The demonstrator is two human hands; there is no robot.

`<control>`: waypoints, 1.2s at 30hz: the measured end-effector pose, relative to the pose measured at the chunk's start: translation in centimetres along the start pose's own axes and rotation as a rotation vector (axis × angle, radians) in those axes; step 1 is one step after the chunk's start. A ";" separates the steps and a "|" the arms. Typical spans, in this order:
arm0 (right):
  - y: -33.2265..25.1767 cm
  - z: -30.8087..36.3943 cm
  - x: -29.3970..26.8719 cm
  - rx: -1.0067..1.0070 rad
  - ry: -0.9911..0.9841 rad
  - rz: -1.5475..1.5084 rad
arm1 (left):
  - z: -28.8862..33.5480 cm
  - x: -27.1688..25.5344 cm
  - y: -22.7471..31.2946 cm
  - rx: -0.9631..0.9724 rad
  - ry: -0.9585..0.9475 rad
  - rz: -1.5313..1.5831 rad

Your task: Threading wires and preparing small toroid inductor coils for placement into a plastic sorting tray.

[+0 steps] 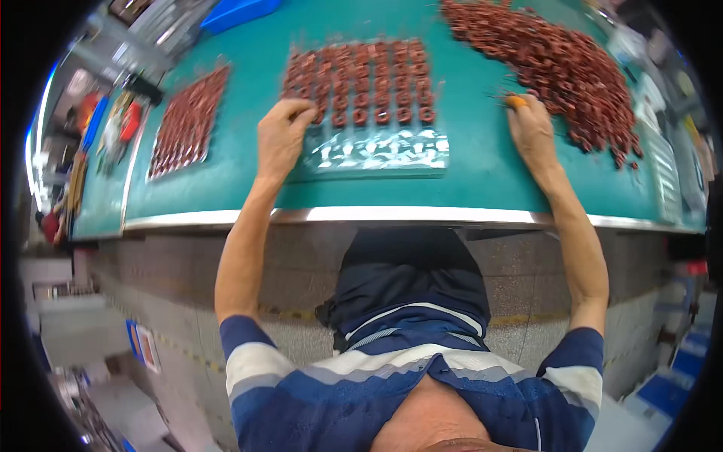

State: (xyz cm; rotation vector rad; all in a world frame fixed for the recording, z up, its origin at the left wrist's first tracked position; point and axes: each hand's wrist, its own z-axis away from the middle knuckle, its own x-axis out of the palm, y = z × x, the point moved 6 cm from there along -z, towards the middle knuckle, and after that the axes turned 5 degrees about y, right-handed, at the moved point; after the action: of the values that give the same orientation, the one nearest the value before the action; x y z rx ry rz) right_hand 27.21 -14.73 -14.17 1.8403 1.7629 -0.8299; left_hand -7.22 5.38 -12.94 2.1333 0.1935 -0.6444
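Note:
In the middle lies a clear plastic tray (384, 154) holding rows of small reddish-brown ring coils (382, 114) with thin wire leads; its near pockets show no coils. My left hand (282, 142) is at the tray's left side, thumb and forefinger pinched together at a coil in the nearest coil row. The fingertips partly cover what they grip. To the right, my right hand (533, 129) is closed beside a big loose heap of the same coils (568, 71). An orange finger cover (516, 101) sits on one finger. Thin wires stick out at its fingertips; the coil there is mostly hidden.
Another coil-filled tray (188, 120) lies on the left of the green table (482, 177). A blue bin (239, 11) stands at the far edge. A metal strip (407, 214) runs along the near edge. Red and blue items (130, 120) lie further left.

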 end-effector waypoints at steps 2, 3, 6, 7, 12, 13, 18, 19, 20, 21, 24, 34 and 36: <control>0.8 0.4 0.6 -0.025 0.070 0.001 | -0.2 1.6 0.5 0.041 -0.102 -0.109; 1.7 1.2 1.7 -0.041 0.147 -0.079 | -0.3 2.5 -0.6 0.074 -0.124 -0.070; -0.7 -0.6 2.4 -0.047 0.262 -0.076 | 0.8 -0.5 -4.0 -0.004 -0.134 -0.119; 1.1 -0.2 2.0 0.024 0.374 -0.002 | 0.8 0.0 -3.3 0.007 -0.026 -0.125; -1.0 0.3 -5.5 0.524 0.400 -0.722 | 3.5 1.2 1.3 0.065 -0.008 0.144; -1.4 1.4 -7.1 0.470 0.441 -0.686 | 4.6 4.6 3.8 0.073 -0.100 0.248; -8.4 2.5 -7.0 0.588 0.357 -0.975 | 9.3 10.4 14.0 0.346 -0.171 0.142; -9.4 2.8 -6.7 0.608 0.348 -1.019 | 9.6 11.1 15.2 0.365 -0.192 0.113; -10.5 3.0 -5.8 0.620 0.295 -1.083 | 9.6 11.5 15.2 0.385 -0.185 0.134; -11.7 3.2 -5.6 0.554 0.295 -1.057 | 9.9 12.2 14.9 0.405 -0.178 0.155; -13.9 3.8 -5.9 0.422 0.335 -0.979 | 10.3 12.9 13.3 0.355 -0.116 0.184; -12.1 3.5 -9.5 0.200 0.388 -0.741 | 9.9 11.1 13.5 -0.204 -0.575 1.078; -12.5 3.6 -8.0 0.126 0.246 -0.857 | 10.2 10.8 14.2 -0.220 -0.666 1.129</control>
State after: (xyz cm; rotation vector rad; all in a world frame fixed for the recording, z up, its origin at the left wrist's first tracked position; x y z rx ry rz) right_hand 14.41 -22.06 -10.18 1.2432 2.7718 -1.0471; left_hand 3.29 -12.27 -13.37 1.3761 -1.1558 -0.5396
